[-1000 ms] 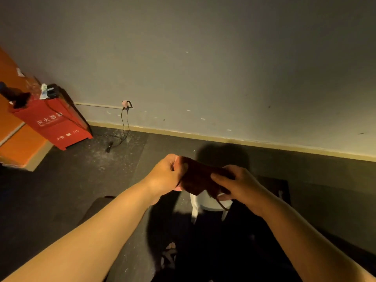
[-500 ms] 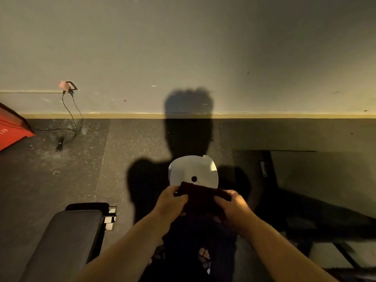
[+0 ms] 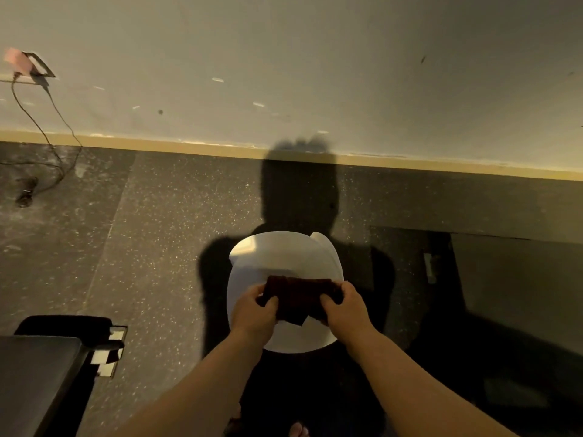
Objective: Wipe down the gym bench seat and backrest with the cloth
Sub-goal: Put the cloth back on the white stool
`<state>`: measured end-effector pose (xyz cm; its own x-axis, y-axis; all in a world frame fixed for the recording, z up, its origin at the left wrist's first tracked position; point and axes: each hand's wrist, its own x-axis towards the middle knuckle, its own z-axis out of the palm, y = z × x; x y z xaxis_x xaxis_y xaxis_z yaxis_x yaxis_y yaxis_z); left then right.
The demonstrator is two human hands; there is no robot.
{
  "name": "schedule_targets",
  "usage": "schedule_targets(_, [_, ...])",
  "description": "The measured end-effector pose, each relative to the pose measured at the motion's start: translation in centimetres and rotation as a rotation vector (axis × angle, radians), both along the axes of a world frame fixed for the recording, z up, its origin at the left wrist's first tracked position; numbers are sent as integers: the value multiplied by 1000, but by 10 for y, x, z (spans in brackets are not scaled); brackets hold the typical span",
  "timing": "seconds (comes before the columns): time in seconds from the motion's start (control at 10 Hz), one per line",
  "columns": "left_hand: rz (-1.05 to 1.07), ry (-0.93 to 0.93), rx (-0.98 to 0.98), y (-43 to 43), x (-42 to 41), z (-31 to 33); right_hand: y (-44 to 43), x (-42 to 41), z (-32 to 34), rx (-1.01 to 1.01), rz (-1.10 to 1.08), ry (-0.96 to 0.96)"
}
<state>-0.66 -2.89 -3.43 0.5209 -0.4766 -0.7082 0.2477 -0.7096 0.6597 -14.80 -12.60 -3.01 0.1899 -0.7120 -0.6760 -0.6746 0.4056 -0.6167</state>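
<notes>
Nearest us, at the lower left, the black bench pad (image 3: 34, 373) is well apart from both hands, so we judge that the wiping has not begun: seat and backrest are both left to do. A little further out, the left hand (image 3: 255, 310) and the right hand (image 3: 345, 307) each grip one end of the dark cloth (image 3: 298, 298), fingers curled round it, holding it above a white stool (image 3: 280, 257). Beyond we see speckled floor (image 3: 164, 222), then the wall (image 3: 315, 58)
</notes>
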Motion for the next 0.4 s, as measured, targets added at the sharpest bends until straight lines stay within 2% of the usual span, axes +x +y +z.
schedule_targets(0.1, [-85, -52, 50, -2, -1, -33, 1, 4, -25, -42, 6, 79])
schedule_targets(0.2, [-127, -63, 109, 7, -5, -31, 15, 0, -32, -19, 28, 204])
schedule_targets(0.3, [-74, -53, 87, 10, -2, 10, 21, 0, 17, -62, -37, 231])
schedule_targets(0.4, [-24, -43, 36, 20, 8, 76, 22, -18, 8, -15, -153, 274])
